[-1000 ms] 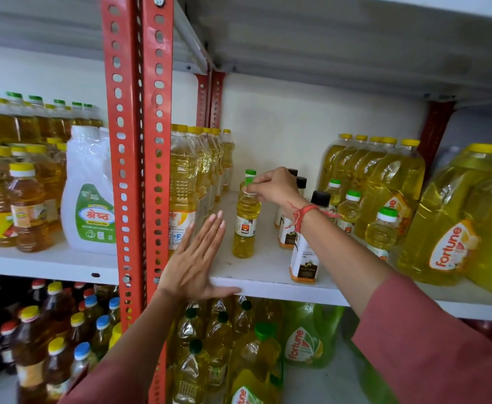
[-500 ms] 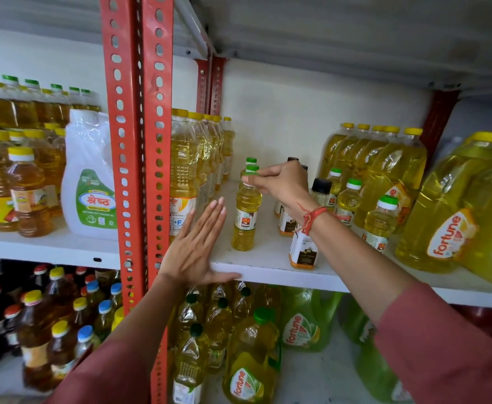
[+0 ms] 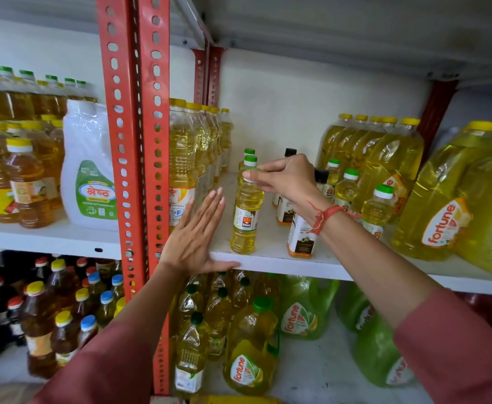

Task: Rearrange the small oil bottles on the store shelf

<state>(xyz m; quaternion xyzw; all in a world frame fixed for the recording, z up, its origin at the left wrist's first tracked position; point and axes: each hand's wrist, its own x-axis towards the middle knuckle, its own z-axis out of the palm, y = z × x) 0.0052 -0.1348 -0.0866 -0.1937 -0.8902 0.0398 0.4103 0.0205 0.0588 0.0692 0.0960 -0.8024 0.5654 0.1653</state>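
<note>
So the right hand (image 3: 287, 177) has its fingers (image 3: 256, 174) pinched on the green cap of a small oil bottle (image 3: 246, 212), the Uday one standing upright near the front edge of the shelf (image 3: 271, 259). Grip comes from the right and above, so the bottle's long axis runs straight down from the fingertips. Two more green caps sit in a row right behind it. The left hand (image 3: 196, 236) is flat and spread, fingers together-ish, holding nothing, palm resting at the shelf lip just left of the bottle, between it and the tall yellow-cap bottles (image 3: 182, 158). My guess is the right hand does the shifting since it's already on the cap, and the left is just a guide wall
</note>
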